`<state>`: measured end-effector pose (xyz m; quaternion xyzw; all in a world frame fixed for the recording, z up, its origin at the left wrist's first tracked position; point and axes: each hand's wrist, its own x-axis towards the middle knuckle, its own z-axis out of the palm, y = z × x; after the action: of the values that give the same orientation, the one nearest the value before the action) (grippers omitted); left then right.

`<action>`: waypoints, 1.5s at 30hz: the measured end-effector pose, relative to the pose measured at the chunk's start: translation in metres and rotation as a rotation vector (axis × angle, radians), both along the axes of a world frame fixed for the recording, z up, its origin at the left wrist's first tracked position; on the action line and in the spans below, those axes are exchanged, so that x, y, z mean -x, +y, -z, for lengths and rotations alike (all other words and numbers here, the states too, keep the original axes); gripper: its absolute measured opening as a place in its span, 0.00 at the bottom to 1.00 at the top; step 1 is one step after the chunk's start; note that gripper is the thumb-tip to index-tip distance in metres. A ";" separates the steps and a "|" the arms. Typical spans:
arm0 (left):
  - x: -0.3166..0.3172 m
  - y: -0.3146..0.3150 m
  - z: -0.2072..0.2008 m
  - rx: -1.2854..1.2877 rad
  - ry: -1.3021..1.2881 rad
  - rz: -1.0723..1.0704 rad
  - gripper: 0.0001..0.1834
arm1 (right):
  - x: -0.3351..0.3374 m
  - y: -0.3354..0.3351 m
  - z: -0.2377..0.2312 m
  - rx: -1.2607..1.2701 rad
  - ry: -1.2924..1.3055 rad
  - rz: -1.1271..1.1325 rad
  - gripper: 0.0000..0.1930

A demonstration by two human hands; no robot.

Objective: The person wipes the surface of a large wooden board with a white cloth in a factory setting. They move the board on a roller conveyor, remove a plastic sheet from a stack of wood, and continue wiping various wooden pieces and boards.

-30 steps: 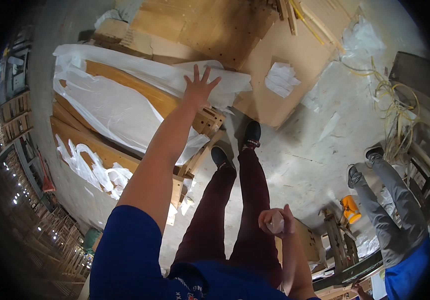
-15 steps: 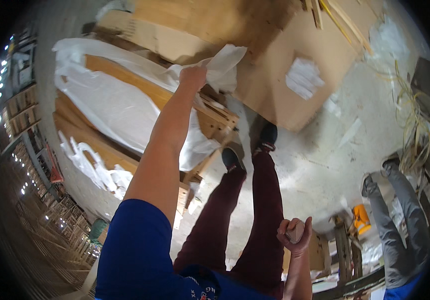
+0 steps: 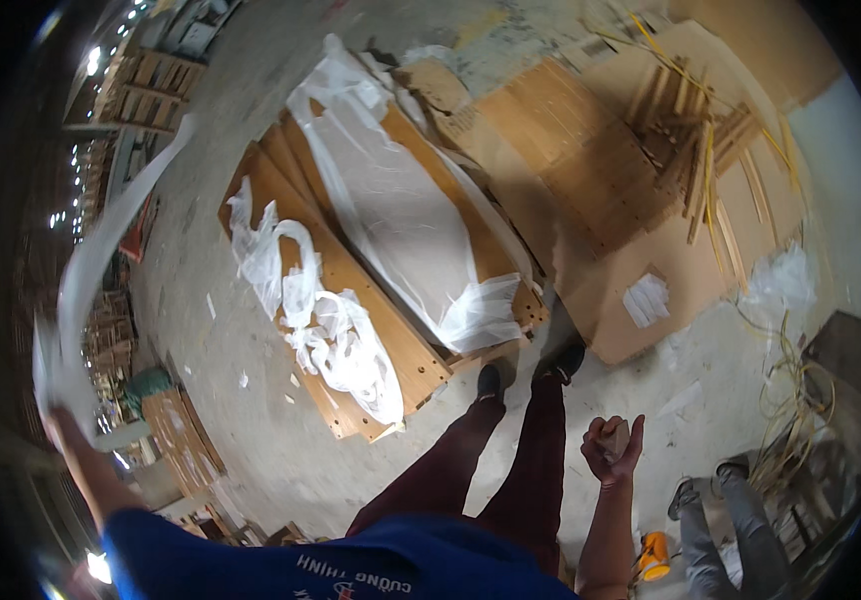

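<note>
At the far left my raised left hand (image 3: 59,430), smeared by motion, grips a long strip of white foam sheet (image 3: 73,295) that trails up and away from it. My right hand (image 3: 619,468) is held low at the right, fingers curled round a small pale brownish piece (image 3: 614,440) whose kind I cannot make out; the thumb sticks out. Ahead of my feet lie wooden panels (image 3: 391,330). A broad white foam sheet (image 3: 406,215) covers much of the farther panel. Loops of crumpled white foam (image 3: 346,345) lie on the nearer one.
Cardboard (image 3: 591,310) on the floor bears a wooden board (image 3: 571,140), wooden strips (image 3: 696,150) and a folded white cloth-like item (image 3: 646,300). Tangled yellow strapping (image 3: 791,410) lies at right. Another person's legs (image 3: 716,540) stand near an orange container (image 3: 654,556). Pallets (image 3: 156,90) line the left.
My left hand has swung from over the panels out to the far left, drawing the white foam strip with it. My right hand stays low, still closed. The view has shifted.
</note>
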<state>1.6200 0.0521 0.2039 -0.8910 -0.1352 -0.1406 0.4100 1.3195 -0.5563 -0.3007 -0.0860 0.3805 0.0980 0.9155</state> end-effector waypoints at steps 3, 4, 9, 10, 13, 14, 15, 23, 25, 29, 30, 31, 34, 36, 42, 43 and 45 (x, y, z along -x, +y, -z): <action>0.217 0.075 0.064 -0.002 0.258 -0.646 0.24 | -0.020 0.020 -0.024 0.001 -0.051 -0.093 0.33; 0.286 0.081 0.092 0.026 0.434 -0.855 0.24 | -0.025 0.028 -0.030 0.064 -0.078 -0.161 0.33; 0.470 0.085 0.256 0.380 1.334 -1.108 0.25 | -0.040 0.077 -0.027 -0.096 -0.291 -0.315 0.33; 0.453 0.087 0.304 0.415 1.433 -0.950 0.26 | -0.039 0.091 -0.028 -0.020 -0.310 -0.317 0.33; 0.412 0.096 0.418 0.657 1.251 -0.491 0.27 | -0.028 0.153 -0.043 0.002 -0.193 -0.273 0.33; 0.394 0.102 0.447 0.893 0.848 -0.103 0.25 | -0.020 0.168 -0.044 -0.150 -0.301 -0.259 0.33; 0.365 0.097 0.478 1.084 0.777 0.055 0.24 | -0.011 0.193 -0.048 -0.143 -0.284 -0.243 0.35; 0.172 -0.106 0.546 1.103 1.235 0.467 0.39 | 0.080 0.273 -0.035 -0.334 -0.284 -0.190 0.36; 0.162 -0.153 0.566 1.009 1.320 0.560 0.44 | 0.096 0.265 -0.027 -0.317 -0.226 -0.133 0.36; 0.160 -0.248 0.621 0.799 1.347 0.802 0.47 | 0.121 0.232 -0.008 -0.222 -0.114 0.037 0.34; 0.162 -0.264 0.643 0.736 1.284 0.877 0.47 | 0.124 0.220 -0.005 -0.220 -0.088 0.070 0.34; 0.162 -0.278 0.664 0.675 1.219 0.950 0.48 | 0.128 0.208 -0.002 -0.218 -0.061 0.102 0.34; 0.149 -0.290 0.745 0.527 1.135 1.025 0.41 | 0.131 0.176 0.009 -0.093 -0.110 0.128 0.34; 0.134 -0.309 0.759 0.440 1.202 0.964 0.36 | 0.141 0.158 0.018 -0.085 -0.075 0.190 0.33; 0.116 -0.325 0.744 0.390 1.340 1.037 0.15 | 0.156 0.155 0.032 -0.101 -0.066 0.258 0.32; 0.116 -0.317 0.739 0.516 1.300 1.032 0.12 | 0.153 0.159 0.029 -0.110 -0.076 0.250 0.32; 0.102 -0.299 0.728 0.782 1.158 1.002 0.10 | 0.142 0.166 0.024 -0.136 -0.104 0.249 0.32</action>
<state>1.5180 -0.2472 -0.5240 -0.8542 0.4661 0.2284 -0.0323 1.1775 -0.3904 -0.3245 0.0193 0.3330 0.0045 0.9427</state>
